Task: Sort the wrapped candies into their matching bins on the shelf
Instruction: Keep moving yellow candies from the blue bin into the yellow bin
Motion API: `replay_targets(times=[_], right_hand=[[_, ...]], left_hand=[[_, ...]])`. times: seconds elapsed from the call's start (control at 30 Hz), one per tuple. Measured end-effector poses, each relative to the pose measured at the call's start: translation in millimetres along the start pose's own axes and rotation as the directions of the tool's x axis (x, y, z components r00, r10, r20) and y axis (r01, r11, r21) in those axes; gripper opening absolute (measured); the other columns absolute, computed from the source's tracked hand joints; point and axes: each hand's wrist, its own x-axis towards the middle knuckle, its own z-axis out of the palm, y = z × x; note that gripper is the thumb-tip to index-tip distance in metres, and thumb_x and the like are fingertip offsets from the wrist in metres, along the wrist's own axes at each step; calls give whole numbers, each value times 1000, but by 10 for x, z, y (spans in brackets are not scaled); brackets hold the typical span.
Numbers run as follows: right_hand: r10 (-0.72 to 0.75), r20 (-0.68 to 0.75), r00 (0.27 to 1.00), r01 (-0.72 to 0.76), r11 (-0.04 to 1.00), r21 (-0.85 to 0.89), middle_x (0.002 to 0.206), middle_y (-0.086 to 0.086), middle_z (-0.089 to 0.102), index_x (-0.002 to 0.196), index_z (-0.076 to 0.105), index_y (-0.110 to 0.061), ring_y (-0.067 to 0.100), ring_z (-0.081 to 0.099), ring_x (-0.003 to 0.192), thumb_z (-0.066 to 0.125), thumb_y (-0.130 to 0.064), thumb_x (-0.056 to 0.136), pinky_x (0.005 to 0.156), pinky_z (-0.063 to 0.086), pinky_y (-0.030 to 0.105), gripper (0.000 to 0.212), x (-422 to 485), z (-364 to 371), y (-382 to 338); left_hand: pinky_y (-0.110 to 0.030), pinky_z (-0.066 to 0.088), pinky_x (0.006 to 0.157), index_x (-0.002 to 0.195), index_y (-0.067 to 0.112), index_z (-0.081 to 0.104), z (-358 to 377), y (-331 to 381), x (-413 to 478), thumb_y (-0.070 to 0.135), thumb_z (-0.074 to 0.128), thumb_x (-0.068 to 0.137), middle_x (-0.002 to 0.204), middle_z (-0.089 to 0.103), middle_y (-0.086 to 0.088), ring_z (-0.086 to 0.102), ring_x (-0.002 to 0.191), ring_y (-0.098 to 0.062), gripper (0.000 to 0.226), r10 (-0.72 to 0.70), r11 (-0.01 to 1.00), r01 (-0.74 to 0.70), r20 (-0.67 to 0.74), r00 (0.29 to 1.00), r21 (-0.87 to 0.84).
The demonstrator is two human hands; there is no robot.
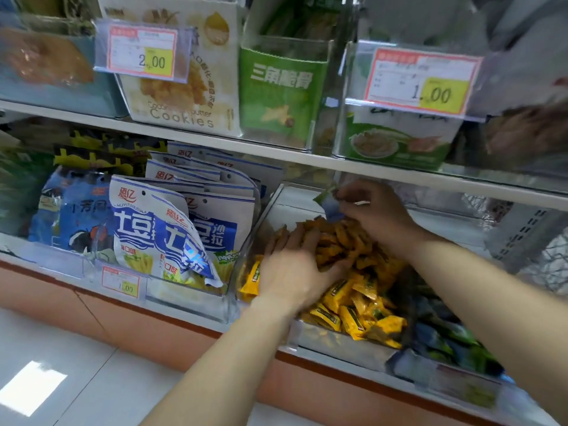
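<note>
A clear plastic bin (270, 210) on the lower shelf holds a heap of yellow wrapped candies (353, 305). My left hand (295, 265) lies on the heap with fingers spread and slightly curled into the candies. Above the back of the bin my right hand (372, 210) pinches a green and blue wrapped candy (327, 199) between its fingertips. To the right, another bin holds green and blue wrapped candies (451, 342), partly blurred.
White and blue snack bags (172, 229) fill the bin on the left, with a price tag (120, 281) on its front. The shelf above (276, 155) carries a cookie box (181, 69), a green box (279, 87) and price tags. White tiled floor (61, 379) lies below.
</note>
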Motion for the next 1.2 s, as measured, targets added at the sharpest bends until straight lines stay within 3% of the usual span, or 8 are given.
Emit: replay_targets(times=[0.17,0.33,0.43,0.57,0.87,1.03,1.1,1.2], right_hand=[[130,-108,986,-118,987,109,88,-12,72,74,71,-34,5,66,89,72,-10,86,76,53,28,26,-625,-605,207],[159,-249,955,-166,986,-8,89,-16,73,75,70,-42,15,69,91,70,-12,88,78,55,32,32,-1134,-1167,565],[209,-191,959,-243,953,-182,111,-10,65,90,64,-51,12,64,96,70,-32,88,88,52,31,19,-1237,-1403,640],[216,-275,937,-287,924,-252,109,-16,59,87,64,-49,8,60,98,66,-40,86,78,45,27,10,-1372,-1645,669],[167,-33,985,-163,867,-471,127,-11,57,122,63,-36,13,54,115,58,-41,92,85,40,28,31,-1655,-1786,813],[20,190,982,52,929,-366,118,-13,62,113,69,-31,10,57,109,58,-40,91,93,48,36,25,-1587,-1534,581],[-12,234,972,97,930,-354,115,-14,62,108,70,-31,9,57,106,59,-40,90,91,49,37,22,-1572,-1388,536],[-7,294,956,131,905,-404,126,-15,57,116,65,-36,10,51,119,58,-47,88,97,45,32,31,-1562,-1233,560]], left_hand=[[-39,43,99,144,31,45,-205,70,34,76,37,89,150,46,-1,49,131,-28,71,11,982,-5,-33,999,188],[-42,48,98,132,28,59,-352,515,-194,60,42,92,141,57,-2,56,123,-29,54,161,985,-170,-165,973,-39],[-45,27,117,145,36,44,-236,725,-399,76,31,86,154,41,2,32,144,-25,73,386,918,-389,55,921,70],[-43,12,120,148,45,35,-96,550,-266,79,16,87,161,28,8,17,151,-19,73,382,899,-412,197,903,146],[-42,30,113,138,38,53,-42,341,480,69,40,92,151,45,4,40,139,-25,58,209,947,-257,240,948,194],[-37,49,84,125,40,61,-211,743,291,55,48,91,130,61,3,59,114,-25,40,108,976,-102,-21,994,191],[-37,48,89,128,38,60,-200,859,37,60,42,90,134,59,4,55,120,-23,48,164,984,-156,-103,981,80],[-44,29,116,146,39,43,-72,830,-261,67,24,93,159,32,9,30,145,-17,63,333,939,-341,129,934,49]])
